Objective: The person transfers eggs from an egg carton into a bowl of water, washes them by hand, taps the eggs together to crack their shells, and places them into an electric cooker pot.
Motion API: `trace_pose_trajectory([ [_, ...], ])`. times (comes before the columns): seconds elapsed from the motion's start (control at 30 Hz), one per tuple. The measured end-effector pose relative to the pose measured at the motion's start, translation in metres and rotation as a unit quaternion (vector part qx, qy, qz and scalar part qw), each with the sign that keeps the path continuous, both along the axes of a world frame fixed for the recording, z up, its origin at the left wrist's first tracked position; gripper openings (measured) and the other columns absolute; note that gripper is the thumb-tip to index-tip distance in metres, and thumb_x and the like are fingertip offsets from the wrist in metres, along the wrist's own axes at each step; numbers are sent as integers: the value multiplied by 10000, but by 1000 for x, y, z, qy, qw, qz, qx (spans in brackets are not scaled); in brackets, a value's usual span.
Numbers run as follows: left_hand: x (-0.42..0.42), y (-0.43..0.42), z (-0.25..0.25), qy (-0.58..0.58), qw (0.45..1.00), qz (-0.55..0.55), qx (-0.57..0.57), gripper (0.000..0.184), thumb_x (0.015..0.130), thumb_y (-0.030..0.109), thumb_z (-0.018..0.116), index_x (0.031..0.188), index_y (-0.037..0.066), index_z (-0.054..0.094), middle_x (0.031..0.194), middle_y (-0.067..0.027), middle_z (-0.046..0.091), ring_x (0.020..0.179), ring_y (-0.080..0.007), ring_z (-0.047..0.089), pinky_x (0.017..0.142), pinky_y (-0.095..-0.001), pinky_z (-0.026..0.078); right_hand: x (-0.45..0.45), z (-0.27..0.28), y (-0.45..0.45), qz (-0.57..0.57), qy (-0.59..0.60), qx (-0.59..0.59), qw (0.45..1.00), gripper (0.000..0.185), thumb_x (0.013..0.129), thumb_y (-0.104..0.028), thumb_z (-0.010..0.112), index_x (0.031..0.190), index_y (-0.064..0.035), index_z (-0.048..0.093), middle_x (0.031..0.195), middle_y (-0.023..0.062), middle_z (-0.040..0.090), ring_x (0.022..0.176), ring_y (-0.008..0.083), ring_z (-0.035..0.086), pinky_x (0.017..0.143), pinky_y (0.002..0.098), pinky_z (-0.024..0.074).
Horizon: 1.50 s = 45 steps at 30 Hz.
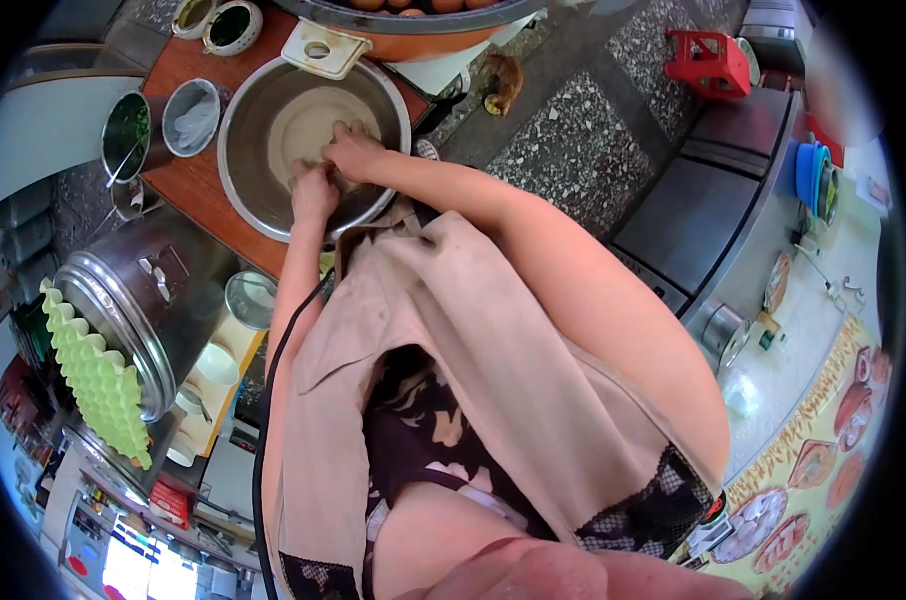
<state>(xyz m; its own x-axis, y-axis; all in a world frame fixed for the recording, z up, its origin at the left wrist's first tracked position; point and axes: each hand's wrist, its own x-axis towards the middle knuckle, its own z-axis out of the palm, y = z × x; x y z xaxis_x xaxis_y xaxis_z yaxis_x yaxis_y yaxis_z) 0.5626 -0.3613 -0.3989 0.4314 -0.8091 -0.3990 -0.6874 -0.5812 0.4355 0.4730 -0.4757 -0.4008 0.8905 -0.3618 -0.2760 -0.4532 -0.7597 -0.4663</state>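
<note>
A wide steel bowl [235, 160] stands on the reddish-brown table, and both my hands reach down into it. Inside lies a smooth, pale beige mass [318, 112]; whether it is dough or a thick batter I cannot tell. My right hand [353, 152] is at the near edge of this mass with its fingers curled downward. Close beside it, to the left, my left hand [314, 188] has bent fingers too, its fingertips partly hidden. Anything between the fingers is too small or covered to make out.
An orange pan [423, 45] holding round brown items overhangs the bowl's far side, its pale handle [326, 48] above the rim. Left are a pot of chopped greens [131, 140], a white-lined container [191, 118] and a large steel pot [133, 290] with a green egg tray [93, 380]. A red stool [708, 62] stands right.
</note>
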Motion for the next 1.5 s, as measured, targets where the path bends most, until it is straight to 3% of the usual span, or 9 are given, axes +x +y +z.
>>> trace_pose_trajectory([
  [0.07, -4, -1, 8, -80, 995, -2, -59, 269, 825, 134, 523, 1092, 125, 555, 1005, -254, 606, 937, -409, 597, 817, -511, 470, 1, 4, -1, 26, -36, -28, 999, 250, 775, -157, 562, 1016, -128, 621, 1249, 274, 419, 974, 456, 567, 823, 478, 477],
  [0.2, -10, -11, 17, -50, 991, 111, -52, 201, 831, 157, 526, 1026, 111, 517, 986, -269, 599, 944, -412, 594, 806, -516, 471, 3, 13, -3, -81, 3, 112, 990, 294, 790, -160, 543, 1077, -97, 537, 1072, 258, 569, 927, 440, 592, 811, 470, 486],
  [0.27, -8, -15, 33, -57, 992, 102, 47, 145, 827, 164, 532, 946, 87, 499, 988, -247, 608, 923, -407, 603, 778, -506, 482, 5, 27, -4, -100, -8, 167, 981, 316, 796, -174, 537, 1097, -84, 511, 996, 249, 615, 909, 433, 602, 810, 466, 490],
  [0.33, -9, -17, 48, -53, 992, 92, 64, 159, 824, 168, 536, 963, 92, 522, 986, -235, 613, 910, -407, 607, 768, -500, 487, 7, 46, -7, -138, 49, 142, 979, 309, 792, -201, 563, 1038, -14, 589, 943, 226, 644, 965, 356, 620, 860, 427, 487],
  [0.7, 2, -3, 8, -139, 986, -18, -90, 211, 800, 122, 570, 1003, 143, 624, 1100, -211, 543, 911, -400, 606, 756, -494, 498, 3, 5, 1, -34, -10, -10, 999, 234, 766, -192, 606, 954, -62, 654, 1142, 222, 561, 970, 415, 591, 840, 464, 483],
  [0.83, -6, -8, 24, -68, 994, 65, -58, 173, 810, 141, 567, 966, 131, 640, 1008, -200, 575, 921, -404, 603, 763, -500, 494, 6, 13, -9, -56, 35, 140, 988, 286, 766, -261, 594, 958, -66, 679, 1040, 217, 628, 969, 375, 609, 849, 447, 490],
  [1.0, -3, -15, 42, -72, 990, 97, 72, 225, 841, 250, 539, 951, 86, 647, 908, -214, 647, 871, -396, 625, 759, -490, 499, 5, 40, -8, -97, 71, 129, 984, 304, 754, -272, 552, 930, -53, 669, 951, 227, 648, 923, 374, 619, 824, 450, 492],
  [1.33, -5, -7, 10, -26, 996, 37, -73, 253, 893, 274, 487, 964, 85, 638, 963, -241, 616, 871, -431, 604, 769, -507, 484, 0, 17, -5, -26, -31, 0, 999, 203, 745, -75, 589, 937, -89, 653, 1190, 190, 432, 979, 476, 543, 853, 487, 464],
  [1.5, -1, -4, 1, -100, 980, 13, -173, 227, 907, 232, 471, 1031, 100, 608, 1043, -234, 569, 884, -447, 591, 779, -516, 476, 5, 15, -8, -102, -1, 86, 991, 210, 794, -128, 562, 982, -79, 642, 1138, 250, 519, 973, 447, 577, 841, 460, 485],
])
